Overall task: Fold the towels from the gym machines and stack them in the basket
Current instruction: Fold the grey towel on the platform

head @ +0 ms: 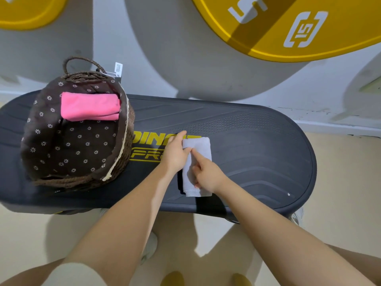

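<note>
A small pale grey towel (pixel 201 147), folded into a narrow strip, lies on the dark oval gym platform (pixel 257 145). My left hand (pixel 175 155) pinches its left edge near the top, thumb on the cloth. My right hand (pixel 208 174) presses down on the towel's middle with the index finger stretched out. To the left on the platform stands a woven brown basket (pixel 125 145) lined with dark flowered fabric. A folded pink towel (pixel 90 106) lies inside it toward the back.
Large yellow weight plates (pixel 288 23) hang against the white wall behind the platform. A paper tag (pixel 118 69) hangs from the basket handle. Beige floor and my legs show below the platform's front edge.
</note>
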Motion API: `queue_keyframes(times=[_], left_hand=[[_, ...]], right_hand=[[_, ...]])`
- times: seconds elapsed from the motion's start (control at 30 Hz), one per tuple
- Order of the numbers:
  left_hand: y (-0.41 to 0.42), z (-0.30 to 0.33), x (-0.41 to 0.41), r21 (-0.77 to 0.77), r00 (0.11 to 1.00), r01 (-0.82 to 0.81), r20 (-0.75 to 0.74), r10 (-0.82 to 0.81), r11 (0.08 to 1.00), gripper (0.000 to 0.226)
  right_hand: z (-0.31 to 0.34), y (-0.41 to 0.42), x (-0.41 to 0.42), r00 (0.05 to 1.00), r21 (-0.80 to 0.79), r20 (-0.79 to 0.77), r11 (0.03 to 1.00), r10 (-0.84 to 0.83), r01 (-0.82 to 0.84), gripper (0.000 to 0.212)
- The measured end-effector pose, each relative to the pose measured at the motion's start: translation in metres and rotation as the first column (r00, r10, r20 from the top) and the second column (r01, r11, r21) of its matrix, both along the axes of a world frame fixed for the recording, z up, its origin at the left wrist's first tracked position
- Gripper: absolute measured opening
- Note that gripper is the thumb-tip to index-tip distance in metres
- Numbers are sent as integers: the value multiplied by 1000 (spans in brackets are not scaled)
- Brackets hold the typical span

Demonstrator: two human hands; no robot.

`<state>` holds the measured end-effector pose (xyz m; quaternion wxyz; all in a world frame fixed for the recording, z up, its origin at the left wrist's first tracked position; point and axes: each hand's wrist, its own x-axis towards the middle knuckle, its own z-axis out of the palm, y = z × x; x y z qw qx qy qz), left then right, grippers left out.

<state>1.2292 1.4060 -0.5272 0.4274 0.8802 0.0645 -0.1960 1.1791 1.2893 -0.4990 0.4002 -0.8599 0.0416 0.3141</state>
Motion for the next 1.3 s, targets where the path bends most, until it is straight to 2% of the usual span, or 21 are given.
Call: queue_keyframes(times=[0.07,0.13,0.17,0.2,0.23,0.3,0.37,0.4,0.47,0.53,0.6,0.67,0.77,0.83,0.9,0.97,1.0,1.1,1.17,1.23,1.3], left_hand=[[4,-1,4,77,988,149,18,-151,986,58],[4,1,6,109,960,274,19,-278,956,57],[4,1,8,124,949,311,17,-315,942,56],[4,0,11,137,941,334,14,-339,933,54],[6,-2,13,139,938,342,6,-346,929,52],[10,-2,15,127,937,347,-10,-349,929,51],[11,0,15,111,941,339,-35,-338,934,51],[11,2,14,99,945,328,-42,-325,940,51],[9,8,13,33,950,305,-84,-301,952,56],[13,14,12,-73,934,300,-179,-308,951,74],[22,23,10,-130,882,372,-257,-394,919,93],[33,35,6,-154,832,460,-267,-485,874,102],[45,55,-3,-228,815,513,-173,-553,828,94],[58,68,-9,-238,824,521,-107,-556,819,76],[76,81,-14,-215,852,500,-51,-521,839,58],[99,95,-19,-187,901,428,6,-434,884,48],[112,103,-22,-187,928,371,33,-371,910,46],[156,118,-32,-324,990,135,83,-114,936,39],[182,119,-38,-307,989,18,147,29,951,40],[204,113,-41,-315,974,-105,157,161,943,43],[221,111,-42,-465,953,-238,56,297,853,27]], right_hand=[[4,-3,5,999,11,-19,999,-31,31,47],[5,-8,4,989,-154,144,986,-38,60,26],[5,-12,1,972,-230,219,964,-83,134,13],[3,-15,-4,957,-261,255,943,-140,207,14],[0,-17,-9,952,-250,237,934,-196,254,24],[-4,-15,-12,922,-110,34,916,-385,387,49],[-6,-10,-11,802,26,-216,817,-557,575,63],[-7,-8,-10,744,63,-304,766,-596,640,59],[-7,-8,-8,691,115,-406,716,-599,688,40],[-5,-13,-9,728,129,-384,748,-568,651,27],[1,-25,-10,862,97,-217,868,-459,486,24],[17,-36,-10,949,111,-112,945,-296,308,26],[42,-44,-7,998,86,2,994,-67,67,27],[56,-39,-5,995,43,74,997,62,-65,28],[69,-24,-2,987,31,119,993,110,-114,29],[80,-3,-1,988,53,124,994,89,-96,30],[85,8,1,991,78,114,994,69,-78,32],[101,40,9,997,161,68,985,45,-56,38],[108,64,17,998,248,65,969,4,-20,32],[109,92,27,992,412,32,906,-125,100,35],[105,122,37,967,567,-50,790,-249,233,39]])
